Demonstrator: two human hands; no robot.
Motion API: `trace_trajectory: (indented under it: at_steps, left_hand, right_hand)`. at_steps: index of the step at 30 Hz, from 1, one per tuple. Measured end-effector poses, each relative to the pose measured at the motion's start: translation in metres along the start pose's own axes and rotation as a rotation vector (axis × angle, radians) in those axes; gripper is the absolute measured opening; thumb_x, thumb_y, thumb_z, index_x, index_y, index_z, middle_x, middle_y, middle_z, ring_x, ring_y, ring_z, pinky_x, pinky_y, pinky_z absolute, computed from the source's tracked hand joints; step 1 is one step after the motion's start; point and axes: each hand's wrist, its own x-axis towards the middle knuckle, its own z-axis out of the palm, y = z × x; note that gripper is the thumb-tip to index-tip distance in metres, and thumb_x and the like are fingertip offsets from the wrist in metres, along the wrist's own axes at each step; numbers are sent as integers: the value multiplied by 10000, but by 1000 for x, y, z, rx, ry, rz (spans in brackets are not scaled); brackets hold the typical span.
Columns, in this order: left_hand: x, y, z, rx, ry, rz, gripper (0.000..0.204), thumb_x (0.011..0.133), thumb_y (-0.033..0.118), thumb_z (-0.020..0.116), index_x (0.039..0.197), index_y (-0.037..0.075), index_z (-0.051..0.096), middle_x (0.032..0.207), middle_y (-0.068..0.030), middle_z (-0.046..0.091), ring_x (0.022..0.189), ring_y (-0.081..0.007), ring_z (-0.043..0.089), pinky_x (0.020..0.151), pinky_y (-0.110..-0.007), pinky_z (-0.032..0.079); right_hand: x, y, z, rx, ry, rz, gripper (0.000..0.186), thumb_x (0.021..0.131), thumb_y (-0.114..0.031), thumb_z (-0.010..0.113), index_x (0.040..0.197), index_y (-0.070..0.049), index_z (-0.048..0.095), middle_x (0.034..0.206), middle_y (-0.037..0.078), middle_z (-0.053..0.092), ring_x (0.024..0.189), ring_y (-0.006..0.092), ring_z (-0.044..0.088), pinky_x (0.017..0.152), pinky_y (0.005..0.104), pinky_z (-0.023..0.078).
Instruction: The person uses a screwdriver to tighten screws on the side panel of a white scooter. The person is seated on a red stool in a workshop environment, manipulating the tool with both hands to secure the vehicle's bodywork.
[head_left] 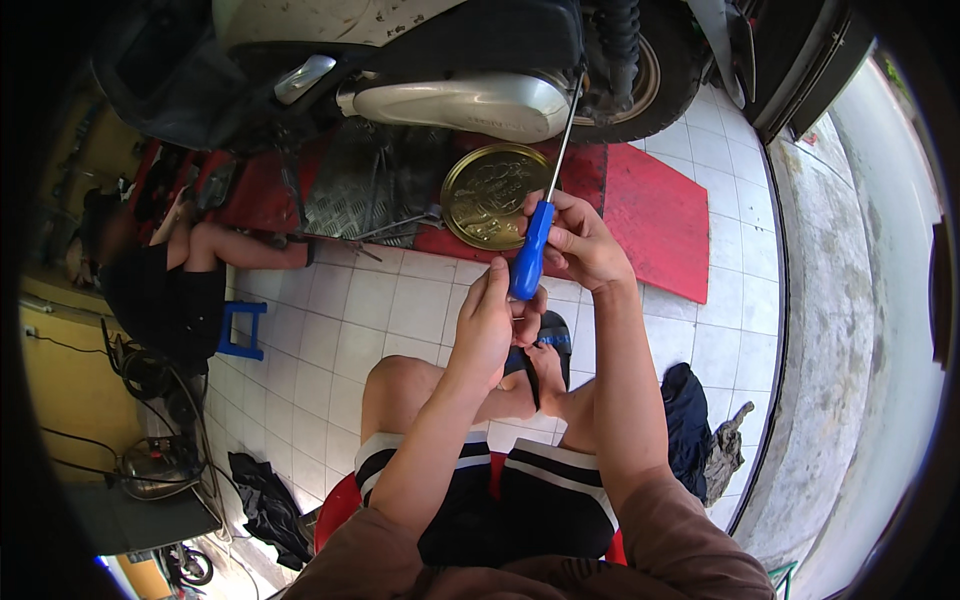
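A screwdriver [533, 252] with a blue handle and a long metal shaft slants up and away from me. Its upper end reaches the rear of a scooter's silver engine cover [460, 104]; what the tip touches is too small to make out. My right hand [592, 246] grips the handle near the shaft, between thumb and fingers. Around the butt of the handle, my left hand [484, 325] is closed, thumb along its side. Just beyond my hands, a round gold-coloured tray [480, 195] lies on the red platform [655, 225] beneath the scooter.
Long metal tools [395, 226] lie on the platform left of the tray. The scooter's rear wheel [660, 85] stands beyond my right hand. Another person [165, 275] sits at the left by a blue stool [240, 330]. Dark cloths [685, 425] lie on the tiles at right.
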Motion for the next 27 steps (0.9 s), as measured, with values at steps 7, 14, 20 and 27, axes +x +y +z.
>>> trace_trajectory:
  at_steps: [7, 14, 20, 27]
  left_hand:
    - [-11, 2, 17, 459, 75, 503, 248, 992, 117, 580, 1155, -59, 518, 917, -94, 630, 763, -116, 642, 623, -209, 507]
    - [-11, -10, 13, 277, -1, 329, 500, 1094, 342, 259, 1026, -69, 535, 730, -131, 653, 525, -179, 657, 439, -255, 482]
    - [0, -6, 0, 139, -85, 90, 471, 1089, 371, 288, 1059, -33, 528, 802, -150, 647, 558, -186, 646, 462, -255, 479]
    - [97, 40, 19, 802, 25, 679, 340, 992, 198, 562, 1276, 16, 517, 1219, -190, 612, 1024, -233, 663, 802, -331, 544]
  right_hand:
    - [0, 3, -9, -69, 63, -40, 457, 825, -361, 806, 1034, -17, 589, 745, -34, 525, 558, 33, 399, 480, 204, 294]
    - [3, 2, 5, 69, 37, -86, 570, 831, -333, 798, 1196, -3, 509, 887, 49, 614, 568, 31, 472, 487, 170, 366]
    - [0, 2, 0, 45, -2, -54, 524, 823, -318, 811, 1125, 25, 554, 861, 141, 691, 416, 6, 399, 388, 139, 279]
    - [0, 8, -11, 122, 3, -145, 433, 854, -452, 749, 823, -61, 564, 600, 18, 533, 464, 66, 433, 423, 204, 318]
